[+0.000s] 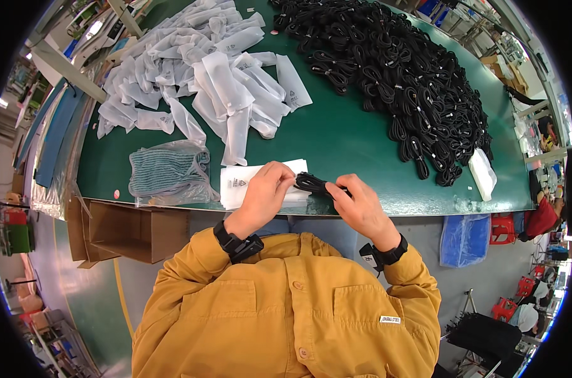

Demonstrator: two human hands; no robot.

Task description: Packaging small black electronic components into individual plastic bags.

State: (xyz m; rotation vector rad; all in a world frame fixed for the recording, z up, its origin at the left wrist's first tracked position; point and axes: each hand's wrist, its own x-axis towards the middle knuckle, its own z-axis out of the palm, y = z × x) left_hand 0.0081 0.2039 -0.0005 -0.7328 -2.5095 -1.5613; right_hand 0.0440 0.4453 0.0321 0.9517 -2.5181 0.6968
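A bundled black cable lies between my two hands at the near edge of the green table. My right hand grips its right end with thumb and fingers. At the other end of the bundle, my left hand is closed in a pinch, its fingertips over a flat stack of white translucent bags. Whether those fingertips hold a bag's edge or the cable's tip is hidden. Beside the stack on the left sits a clear plastic bag with teal striped knit fabric in it.
A heap of filled frosted bags covers the table's far left. Bundled black cables are piled high at the far right, with a white packet by them. Below the table edge stand a cardboard box and a blue bin.
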